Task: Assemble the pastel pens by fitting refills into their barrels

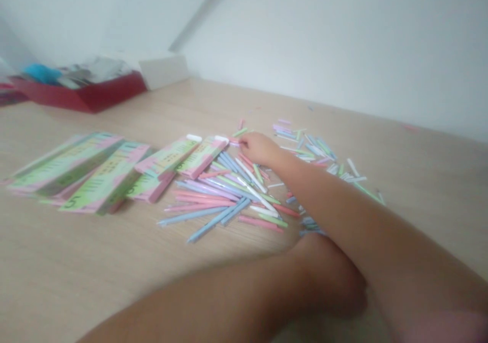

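Observation:
My right hand (257, 149) reaches forward over the far edge of a pile of pastel pens (229, 198). Its fingertips are pinched together at the end of a small pink and lilac pen piece (235, 142); blur hides the exact grip. Crossing beneath the right forearm, my left hand (331, 272) is bent down near the front of the pile, its fingers hidden. Under and beyond the right arm lie many short pen parts (320, 147) in blue, green, white and pink. Two slim pink and green boxes (204, 156) touch the pile's left side.
More slim printed boxes (107, 178) lie side by side on the wooden table (76, 261) at left. Behind them stands a red tray (91, 94) with a blue item and grey-white things, beside a white box (164, 71). A white wall (343, 43) borders the table's back.

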{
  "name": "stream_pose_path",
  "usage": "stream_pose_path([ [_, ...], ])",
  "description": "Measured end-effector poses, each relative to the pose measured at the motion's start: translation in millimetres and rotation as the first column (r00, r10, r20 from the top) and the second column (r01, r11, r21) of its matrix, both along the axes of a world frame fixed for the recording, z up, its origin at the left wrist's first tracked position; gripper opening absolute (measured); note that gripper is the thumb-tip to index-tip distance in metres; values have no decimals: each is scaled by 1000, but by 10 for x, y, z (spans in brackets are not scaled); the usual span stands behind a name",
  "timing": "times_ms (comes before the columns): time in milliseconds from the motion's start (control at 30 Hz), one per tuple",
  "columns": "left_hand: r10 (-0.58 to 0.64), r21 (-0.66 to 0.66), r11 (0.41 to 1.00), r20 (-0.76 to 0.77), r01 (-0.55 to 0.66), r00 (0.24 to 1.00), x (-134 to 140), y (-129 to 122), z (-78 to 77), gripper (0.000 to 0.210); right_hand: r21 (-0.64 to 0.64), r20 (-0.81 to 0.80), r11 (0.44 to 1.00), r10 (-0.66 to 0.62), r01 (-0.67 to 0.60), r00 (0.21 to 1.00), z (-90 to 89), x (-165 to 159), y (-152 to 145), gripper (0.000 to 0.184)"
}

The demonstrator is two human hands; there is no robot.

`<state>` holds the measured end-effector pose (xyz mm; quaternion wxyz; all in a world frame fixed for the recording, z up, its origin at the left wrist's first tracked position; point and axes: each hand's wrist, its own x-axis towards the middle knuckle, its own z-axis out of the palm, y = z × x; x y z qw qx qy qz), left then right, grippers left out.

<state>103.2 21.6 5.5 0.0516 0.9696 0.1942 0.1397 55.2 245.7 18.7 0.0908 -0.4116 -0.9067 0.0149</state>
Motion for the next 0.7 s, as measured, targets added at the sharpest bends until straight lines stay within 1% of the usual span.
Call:
stream_pose_path([
  [100,-45,100,994,79,37,996,37,21,-40,50,-14,27,999,-50,50,998,-6,-133,-2,29],
  [133,-47,115,993,93,37,995,47,27,-55,49,-20,33,998,-63,64,997,-10,-159,-5,30],
  [233,-53,139,989,90,40,994,63,32,-94,46,-50,48,995,-84,86,995,-15,-180,-14,30],
  [333,-38,132,991,87,26,995,52,20,-107,50,-75,49,991,-102,106,994,10,-108,-39,23],
  [400,-26,94,995,77,19,997,27,10,-90,51,-69,14,991,-118,119,993,49,-7,-92,22],
  [467,-30,18,999,59,29,998,-7,5,-56,48,-43,-46,990,-133,131,990,108,134,-199,23],
  [567,-9,-168,986,23,12,1000,-45,8,-11,41,-28,-200,986,-165,163,966,216,426,-506,19],
  [600,5,-218,976,-13,-7,1000,-51,9,-4,38,-67,-330,983,-182,170,926,251,547,-656,14],
  [633,4,-249,968,-38,-14,999,-54,9,-2,35,-132,-463,980,-196,152,865,281,680,-829,13],
  [700,24,-262,964,-62,-39,998,-53,5,-11,32,-292,-663,949,-290,119,690,321,977,-1237,14],
])
